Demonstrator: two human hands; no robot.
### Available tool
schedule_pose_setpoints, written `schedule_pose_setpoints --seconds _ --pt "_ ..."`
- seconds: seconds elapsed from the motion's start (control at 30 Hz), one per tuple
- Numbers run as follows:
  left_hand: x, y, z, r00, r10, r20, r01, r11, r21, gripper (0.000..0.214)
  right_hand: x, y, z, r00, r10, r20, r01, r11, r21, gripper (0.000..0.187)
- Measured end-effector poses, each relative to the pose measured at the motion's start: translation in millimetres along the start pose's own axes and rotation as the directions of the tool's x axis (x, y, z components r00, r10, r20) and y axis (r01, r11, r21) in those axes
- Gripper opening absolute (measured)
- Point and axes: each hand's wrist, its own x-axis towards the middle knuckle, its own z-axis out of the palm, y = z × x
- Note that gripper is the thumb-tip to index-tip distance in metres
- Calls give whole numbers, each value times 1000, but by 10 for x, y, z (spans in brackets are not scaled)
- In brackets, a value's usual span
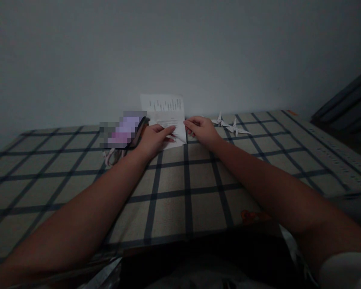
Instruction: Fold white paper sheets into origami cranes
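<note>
Right grip [202,127] pinches the printed paper [164,103] by its edge.
Left grip [155,137] rests on it, fingers spread; white folded cranes [235,128] lie rightward on checked cloth [171,176].

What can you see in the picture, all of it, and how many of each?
Sheet of paper: one, white with dark print, middle, its top rising against the wall
Paper birds: at least two, white, right of the paper
Phone-like thing: one, purple and pink screen, blurred out, left of the paper
Cord: one that I can see, pale, beside the phone-like thing
Tablecloth: one, beige with dark blue checks, under these things
Wall: one, grey, at the back
Striped thing: one, dark, far right, too dim to name
Left hand: one, bare, on the paper
Right hand: one, bare, at the paper's right edge
Forearms: two, bare, reaching from the bottom corners
</note>
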Motion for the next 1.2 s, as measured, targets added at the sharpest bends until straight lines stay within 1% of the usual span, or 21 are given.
schedule_pose_setpoints --seconds 0.13,0.3,0.37,0.5,0.57,0.73,0.93,1.07,1.2 --pt "3 -8 -12 999 35 -6 -34 999 40 31 12 49 2 1000 -20 0 20 1000 6 22" --pt "42 -30 -41 991 79 -103 -73 995 67 31 8 40 0 1000 23 -15 -22 999 34 22" --pt "59 -41 -57 987 102 -121 -94 993 67 33 -2 24 0 999 32 2 -32 999 20 24" --pt "72 -48 -73 988 109 -107 -103 993 59 36 -21 12 12 993 13 115 -12 1000 -10 25" --pt "65 -41 -68 989 106 -107 -100 993 55 37 -24 19 17 989 0 145 4 1000 -30 23" --pt "36 -15 -35 989 89 -117 -83 995 58 38 -22 43 5 988 -11 155 21 997 -69 21" --pt "8 11 -12 998 34 -54 -33 999 34 37 -21 25 -7 991 -27 132 36 997 -72 19" --pt "-17 17 -7 999 40 -11 -38 993 108 36 -16 26 -10 992 -31 126 36 999 -34 19" --pt "-15 4 -27 998 58 -25 -52 983 177 38 -17 28 -13 991 -37 126 42 998 -41 20"
